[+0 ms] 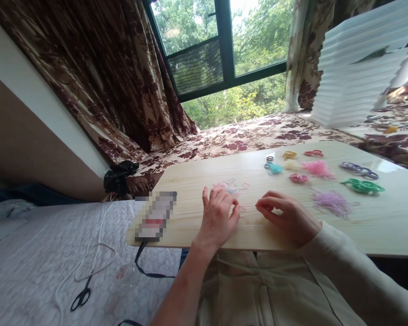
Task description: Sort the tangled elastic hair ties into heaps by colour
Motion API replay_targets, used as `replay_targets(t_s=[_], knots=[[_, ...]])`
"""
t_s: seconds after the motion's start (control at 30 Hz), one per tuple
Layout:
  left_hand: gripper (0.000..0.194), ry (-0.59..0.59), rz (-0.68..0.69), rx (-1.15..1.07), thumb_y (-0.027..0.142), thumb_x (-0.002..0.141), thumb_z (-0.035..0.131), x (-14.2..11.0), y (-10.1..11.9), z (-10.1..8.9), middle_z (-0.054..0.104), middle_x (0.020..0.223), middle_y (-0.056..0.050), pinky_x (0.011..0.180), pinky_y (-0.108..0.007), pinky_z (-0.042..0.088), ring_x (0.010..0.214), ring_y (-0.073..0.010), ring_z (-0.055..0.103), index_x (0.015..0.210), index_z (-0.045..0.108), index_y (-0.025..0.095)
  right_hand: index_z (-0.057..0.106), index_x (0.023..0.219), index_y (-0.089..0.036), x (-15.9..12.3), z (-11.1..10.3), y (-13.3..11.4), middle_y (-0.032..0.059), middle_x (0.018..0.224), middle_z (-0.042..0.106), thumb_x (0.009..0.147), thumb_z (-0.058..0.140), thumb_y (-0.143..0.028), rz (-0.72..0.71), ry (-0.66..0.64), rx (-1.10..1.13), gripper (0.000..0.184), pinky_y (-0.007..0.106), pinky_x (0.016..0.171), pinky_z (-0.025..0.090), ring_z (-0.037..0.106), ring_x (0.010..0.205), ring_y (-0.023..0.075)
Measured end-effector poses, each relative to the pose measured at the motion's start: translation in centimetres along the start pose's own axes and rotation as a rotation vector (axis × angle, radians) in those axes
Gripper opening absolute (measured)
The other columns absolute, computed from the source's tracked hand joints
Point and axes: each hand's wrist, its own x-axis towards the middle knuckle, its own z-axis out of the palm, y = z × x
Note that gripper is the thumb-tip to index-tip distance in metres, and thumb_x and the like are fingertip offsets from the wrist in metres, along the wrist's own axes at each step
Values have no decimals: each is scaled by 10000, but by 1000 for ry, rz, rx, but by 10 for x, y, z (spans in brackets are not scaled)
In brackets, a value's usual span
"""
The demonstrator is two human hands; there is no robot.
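Over a loose pile of mixed pale rubber bands on the table, my left hand is bent, its thumb and index finger drawn together. A small pink band shows just beside those fingertips; whether they grip it is unclear. To the right, my right hand hovers low over the table with thumb and fingers pinched. Anything between those tips is too small to make out. Past the right hand lie sorted heaps of purple bands, pink bands, pale yellow bands and turquoise bands.
Green hair ties, dark blue coiled ties and red ties sit on the right of the pale wooden table. A blurred-out phone-like device with a strap lies at the left edge. Black scissors rest on the bed.
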Motion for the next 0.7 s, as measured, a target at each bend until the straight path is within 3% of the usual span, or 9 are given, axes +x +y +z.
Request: replay_targets(t_s=[0.17,0.3,0.43,0.53,0.7], knots=[[105,87,-67,2,175,880,531,-9,-16,-1,685,900,-16,1107,-539,266,1020,-217,570,840,611,230,683,766,-204,-8,-14,-11,44,753,664,893,504,-257,28,55,-108,226,254,618,484,606,652,134],[104,104,-80,-1,170,876,535,-14,-23,1,692,913,-16,1088,-541,275,1012,-225,573,858,620,228,690,795,-217,-25,-56,-9,40,792,680,897,516,-313,89,85,-244,224,262,622,484,617,660,139],[115,111,-90,3,181,876,530,-16,-25,4,692,908,-24,1088,-541,266,1014,-234,570,866,632,232,716,820,-241,-34,-111,30,34,771,679,869,542,-422,195,151,-416,256,283,590,473,601,608,149],[127,121,-106,8,186,871,525,-18,-26,5,698,921,-32,1091,-538,263,1024,-242,573,866,643,233,739,787,-241,-25,-141,72,42,706,678,816,576,-426,293,80,-527,248,292,532,433,602,584,171],[145,144,-121,24,184,847,521,-19,-29,7,707,916,-36,1087,-525,274,1032,-252,581,861,654,242,730,655,-221,3,-148,127,60,662,692,722,617,-334,459,-8,-604,173,290,520,389,598,575,182]])
